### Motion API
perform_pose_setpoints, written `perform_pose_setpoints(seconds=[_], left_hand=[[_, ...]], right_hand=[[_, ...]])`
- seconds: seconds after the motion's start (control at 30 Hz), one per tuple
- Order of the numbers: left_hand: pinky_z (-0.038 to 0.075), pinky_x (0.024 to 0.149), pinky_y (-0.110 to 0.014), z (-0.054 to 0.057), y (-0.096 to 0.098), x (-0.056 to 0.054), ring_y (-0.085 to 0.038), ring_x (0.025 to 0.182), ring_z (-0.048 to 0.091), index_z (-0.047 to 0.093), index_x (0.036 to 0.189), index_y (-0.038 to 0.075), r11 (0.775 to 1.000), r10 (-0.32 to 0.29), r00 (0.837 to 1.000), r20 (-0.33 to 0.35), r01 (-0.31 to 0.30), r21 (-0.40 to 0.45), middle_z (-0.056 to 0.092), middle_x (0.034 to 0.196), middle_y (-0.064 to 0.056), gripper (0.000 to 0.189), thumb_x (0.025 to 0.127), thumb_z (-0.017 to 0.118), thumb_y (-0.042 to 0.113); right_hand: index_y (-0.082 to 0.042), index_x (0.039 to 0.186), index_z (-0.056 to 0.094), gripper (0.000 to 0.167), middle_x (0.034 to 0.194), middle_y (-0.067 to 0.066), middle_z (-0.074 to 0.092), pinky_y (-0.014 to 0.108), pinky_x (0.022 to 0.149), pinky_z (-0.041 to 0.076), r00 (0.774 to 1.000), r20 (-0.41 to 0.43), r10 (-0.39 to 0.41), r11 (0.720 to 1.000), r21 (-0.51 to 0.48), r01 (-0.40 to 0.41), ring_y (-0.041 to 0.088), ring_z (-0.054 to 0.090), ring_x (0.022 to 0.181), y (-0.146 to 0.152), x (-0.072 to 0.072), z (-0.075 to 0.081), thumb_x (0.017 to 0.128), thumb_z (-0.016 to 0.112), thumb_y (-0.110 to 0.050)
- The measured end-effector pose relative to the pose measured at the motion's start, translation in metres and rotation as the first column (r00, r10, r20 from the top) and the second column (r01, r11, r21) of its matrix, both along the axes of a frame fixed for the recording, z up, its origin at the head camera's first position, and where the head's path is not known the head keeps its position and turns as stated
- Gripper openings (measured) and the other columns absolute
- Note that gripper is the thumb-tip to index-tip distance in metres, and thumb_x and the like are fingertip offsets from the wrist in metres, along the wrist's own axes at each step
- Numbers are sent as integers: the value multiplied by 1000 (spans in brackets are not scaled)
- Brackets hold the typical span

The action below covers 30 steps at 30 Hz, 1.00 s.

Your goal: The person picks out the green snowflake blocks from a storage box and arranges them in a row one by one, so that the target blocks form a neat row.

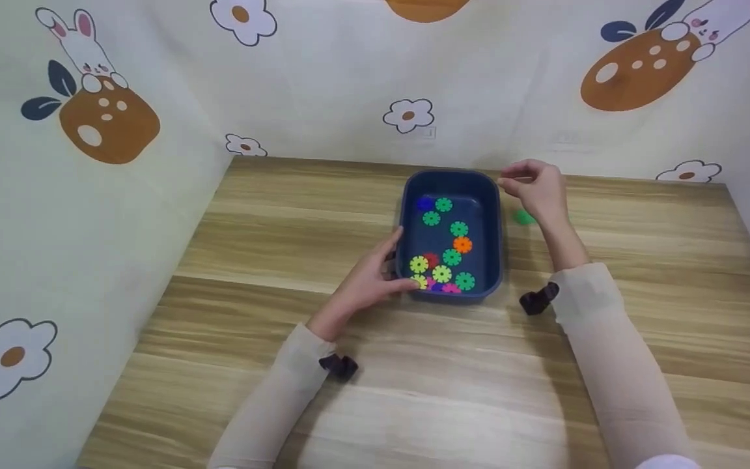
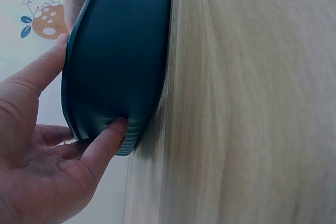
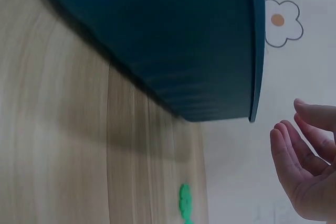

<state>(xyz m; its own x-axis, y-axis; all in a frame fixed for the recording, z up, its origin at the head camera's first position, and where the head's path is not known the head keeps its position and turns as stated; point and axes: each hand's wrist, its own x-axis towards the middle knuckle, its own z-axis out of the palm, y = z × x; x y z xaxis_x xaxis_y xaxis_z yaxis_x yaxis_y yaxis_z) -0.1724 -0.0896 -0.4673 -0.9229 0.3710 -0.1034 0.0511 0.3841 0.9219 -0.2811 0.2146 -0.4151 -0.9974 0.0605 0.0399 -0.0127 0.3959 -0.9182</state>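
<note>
A dark blue plastic bin [image 1: 454, 184] stands on the table with several toothed snowflake discs inside: green, yellow, orange, red, pink and blue. Its near left corner is held by my left hand [image 1: 370, 280], the thumb over the near rim and fingers along the left side. In the left wrist view, fingertips [image 2: 116, 128] press the bin's outer wall. My right hand [image 1: 540, 189] hovers by the far right rim, fingers loosely bent. Nothing shows between its thumb and fingers in the right wrist view. Below it on the table lies a green disc [image 1: 525, 217], partly hidden by the hand.
The wood-grain table [image 1: 271, 241] meets a pale wall covering [image 1: 323, 71] printed with flowers and rabbits behind and at both sides. Small black devices [image 1: 538, 299] are strapped at both cuffs.
</note>
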Motion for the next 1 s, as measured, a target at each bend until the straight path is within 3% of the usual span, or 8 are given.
perform_pose_setpoints(seconds=[0.13, 0.33, 0.6, 0.83, 1.0], left_hand=[[50, 108, -41, 0, 0, 0, -34, 146, 37, 17, 161, 20, 1000, 4, 1000, 11, -4, 13, 15, 168, -10, 101, 84, 82, 21], [51, 106, -40, 1, 0, 1, -34, 146, 37, 16, 161, 20, 1000, 2, 1000, 8, -2, 8, 14, 168, -10, 102, 83, 82, 21], [49, 108, -42, 1, 0, 0, -36, 146, 38, 16, 161, 15, 1000, -17, 1000, -9, 17, 3, 17, 167, -14, 102, 84, 82, 22], [49, 108, -42, 1, -1, 1, -35, 146, 37, 16, 161, 18, 1000, -13, 1000, 4, 12, 11, 16, 167, -14, 101, 84, 81, 24], [49, 109, -41, 1, -1, 1, -34, 146, 37, 16, 161, 19, 1000, -8, 1000, 6, 8, 8, 16, 167, -13, 101, 84, 81, 25]], right_hand=[[3, 112, 70, 31, 92, -6, 71, 10, 74, 54, 1000, -15, 11, 999, 33, -11, -6, 64, 77, -12, 0, 0, 88, 76, -16], [-1, 112, 71, 29, 111, 15, 73, 12, 76, 54, 999, -35, 31, 997, 68, -29, -2, 64, 81, -30, 0, -2, 89, 76, -17], [-2, 106, 73, 22, 102, 12, 74, 12, 74, 53, 994, -65, 90, 996, 33, -88, 3, 64, 79, -50, 2, -11, 89, 75, -14], [0, 110, 72, 24, 110, 20, 72, 10, 75, 53, 988, -48, 150, 988, 40, -148, 3, 64, 81, -66, 2, -17, 90, 74, -14], [-1, 111, 72, 23, 112, 18, 72, 14, 79, 55, 984, -26, 178, 983, 44, -177, 12, 67, 88, -74, 1, -24, 91, 73, -14]])
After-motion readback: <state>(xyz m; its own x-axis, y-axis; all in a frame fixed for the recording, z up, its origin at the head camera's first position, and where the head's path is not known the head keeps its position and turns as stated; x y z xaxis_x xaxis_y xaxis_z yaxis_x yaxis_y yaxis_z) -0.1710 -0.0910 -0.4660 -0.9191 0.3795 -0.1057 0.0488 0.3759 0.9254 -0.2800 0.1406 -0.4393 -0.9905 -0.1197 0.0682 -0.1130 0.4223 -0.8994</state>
